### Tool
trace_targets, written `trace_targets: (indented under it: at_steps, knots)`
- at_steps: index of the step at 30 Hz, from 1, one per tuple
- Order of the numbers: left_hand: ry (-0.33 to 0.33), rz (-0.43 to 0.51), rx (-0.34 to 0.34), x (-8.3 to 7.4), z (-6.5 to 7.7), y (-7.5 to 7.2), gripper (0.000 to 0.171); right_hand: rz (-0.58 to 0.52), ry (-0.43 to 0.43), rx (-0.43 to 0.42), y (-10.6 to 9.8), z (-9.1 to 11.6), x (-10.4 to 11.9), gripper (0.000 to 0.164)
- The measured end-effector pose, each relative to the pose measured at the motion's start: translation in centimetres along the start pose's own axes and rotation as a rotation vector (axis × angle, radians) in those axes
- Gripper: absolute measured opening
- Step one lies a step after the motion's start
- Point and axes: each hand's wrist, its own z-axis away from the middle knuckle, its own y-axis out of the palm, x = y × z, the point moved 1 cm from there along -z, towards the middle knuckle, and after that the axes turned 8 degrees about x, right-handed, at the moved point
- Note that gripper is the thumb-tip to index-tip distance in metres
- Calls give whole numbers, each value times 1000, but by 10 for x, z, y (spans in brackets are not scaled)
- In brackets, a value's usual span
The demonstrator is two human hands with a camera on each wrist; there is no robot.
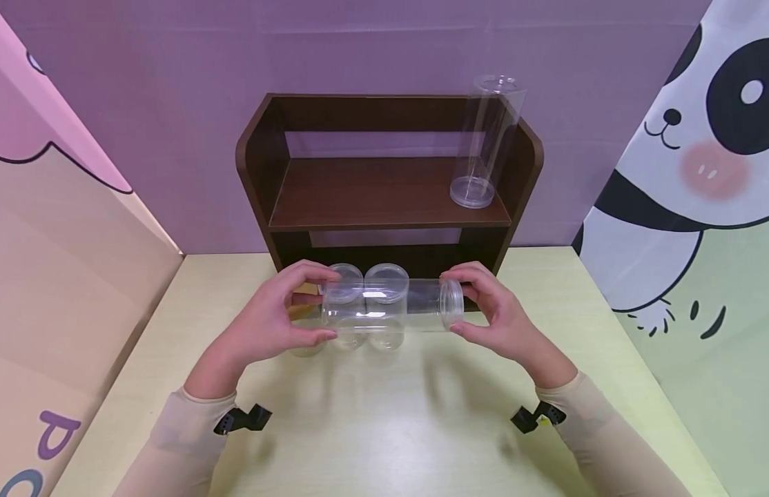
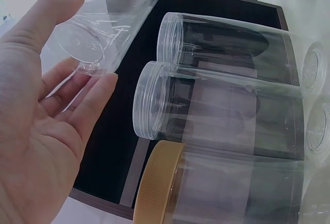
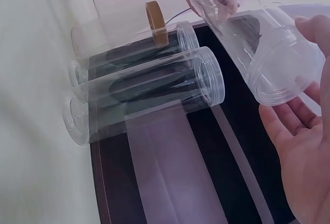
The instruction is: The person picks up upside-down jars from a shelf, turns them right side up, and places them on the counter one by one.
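A clear plastic jar (image 1: pixel 424 307) lies on its side in the air, held between both hands. At its base end my left hand (image 1: pixel 254 321) grips it, thumb below and fingers above. My right hand (image 1: pixel 499 317) pinches the ridged, clear lid end (image 3: pixel 281 72) between thumb and fingers. Behind the held jar, two upright clear jars with clear lids (image 2: pixel 149 100) stand on the table. Beside them, on the left, is a clear jar with a gold lid (image 2: pixel 160 183), mostly hidden by the left hand in the head view.
A dark brown two-tier shelf (image 1: pixel 384 193) stands at the back of the pale table (image 1: pixel 384 428). On its upper tier, at the right, is a tall clear cylinder (image 1: pixel 474 197). Printed panels with cartoon figures (image 1: pixel 701 138) flank the table; a purple backdrop (image 1: pixel 173 103) hangs behind.
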Motion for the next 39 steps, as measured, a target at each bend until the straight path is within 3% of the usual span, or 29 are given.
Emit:
trace_targets:
  at_steps: [6, 12, 20, 29, 39]
  knots:
    - [5, 26, -26, 3, 2, 0, 78, -21, -3, 33, -3, 0, 2, 77]
    - [-24, 40, 8, 1, 2, 2, 75, -41, 7, 20, -6, 1, 5, 78]
    - [-21, -61, 33, -2, 2, 7, 72, -43, 9, -20, -9, 0, 7, 76]
    - [-142, -149, 44, -10, 5, 24, 74, -134, -84, -73, -11, -7, 15, 69]
    - [-149, -87, 71, -6, 9, 38, 75, -148, -151, -110, -11, -17, 19, 75]
